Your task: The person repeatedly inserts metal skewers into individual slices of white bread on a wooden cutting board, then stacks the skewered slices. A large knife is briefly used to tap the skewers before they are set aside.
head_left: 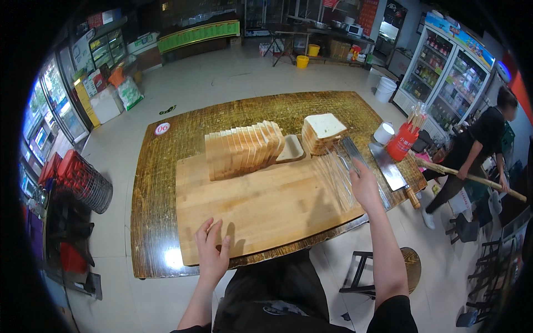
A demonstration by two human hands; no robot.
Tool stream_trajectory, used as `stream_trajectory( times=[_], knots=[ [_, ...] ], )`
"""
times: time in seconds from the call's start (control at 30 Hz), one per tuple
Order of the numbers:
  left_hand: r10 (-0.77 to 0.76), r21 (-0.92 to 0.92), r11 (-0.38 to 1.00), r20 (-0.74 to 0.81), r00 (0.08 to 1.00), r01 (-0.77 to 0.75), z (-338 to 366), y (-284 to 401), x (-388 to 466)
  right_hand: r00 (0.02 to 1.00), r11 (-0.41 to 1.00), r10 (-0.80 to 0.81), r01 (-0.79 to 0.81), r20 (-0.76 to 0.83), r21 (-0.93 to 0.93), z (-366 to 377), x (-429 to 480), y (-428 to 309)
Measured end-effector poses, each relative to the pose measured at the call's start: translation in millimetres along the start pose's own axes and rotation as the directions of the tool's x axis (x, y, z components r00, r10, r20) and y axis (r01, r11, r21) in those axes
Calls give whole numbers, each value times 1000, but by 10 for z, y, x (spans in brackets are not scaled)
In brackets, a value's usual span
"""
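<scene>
My left hand [213, 249] hovers near the front left edge of a wooden cutting board [258, 212], fingers apart and nothing in them. Over the board's right end is my right hand [365, 185], its fingers partly curled beside a long flat metal strip [354, 150]; whether it touches or grips anything is unclear. Several thin metal skewers [333, 177] lie loosely to its left. A row of upright bread slices [243, 152] stands along the board's back edge. Beside it rest a crust-edged slice [291, 150] and a squared stack of bread slices [324, 131].
A cleaver [389, 166] lies at the table's right, its wooden handle overhanging the edge. Behind it stand a red chopstick holder [403, 141] and a white roll [384, 133]. A person [479, 145] holds a long wooden pole at right. A stool [411, 268] is near my right arm.
</scene>
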State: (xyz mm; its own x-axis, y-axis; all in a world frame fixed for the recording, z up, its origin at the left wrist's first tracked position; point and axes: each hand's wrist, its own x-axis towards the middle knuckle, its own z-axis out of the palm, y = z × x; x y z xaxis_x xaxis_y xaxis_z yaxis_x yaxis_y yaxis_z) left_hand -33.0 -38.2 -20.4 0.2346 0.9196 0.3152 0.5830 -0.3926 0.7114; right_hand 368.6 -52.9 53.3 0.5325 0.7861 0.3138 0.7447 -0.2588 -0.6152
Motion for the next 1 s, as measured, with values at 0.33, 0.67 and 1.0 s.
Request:
stream_trajectory(
  times=[0.33,0.67,1.0],
  knots=[
    [22,66,998,-3,1000,-22,42,46,-5,987,994,103,-96,123,-58,34,117,37],
    [-11,-29,1000,3,1000,11,26,-46,3,957,810,283,-271,-59,-520,-140,381,1308],
    [-189,-310,933,6,982,181,-386,-122,725,963,869,228,-136,142,-477,-72,722,1873]
  ],
)
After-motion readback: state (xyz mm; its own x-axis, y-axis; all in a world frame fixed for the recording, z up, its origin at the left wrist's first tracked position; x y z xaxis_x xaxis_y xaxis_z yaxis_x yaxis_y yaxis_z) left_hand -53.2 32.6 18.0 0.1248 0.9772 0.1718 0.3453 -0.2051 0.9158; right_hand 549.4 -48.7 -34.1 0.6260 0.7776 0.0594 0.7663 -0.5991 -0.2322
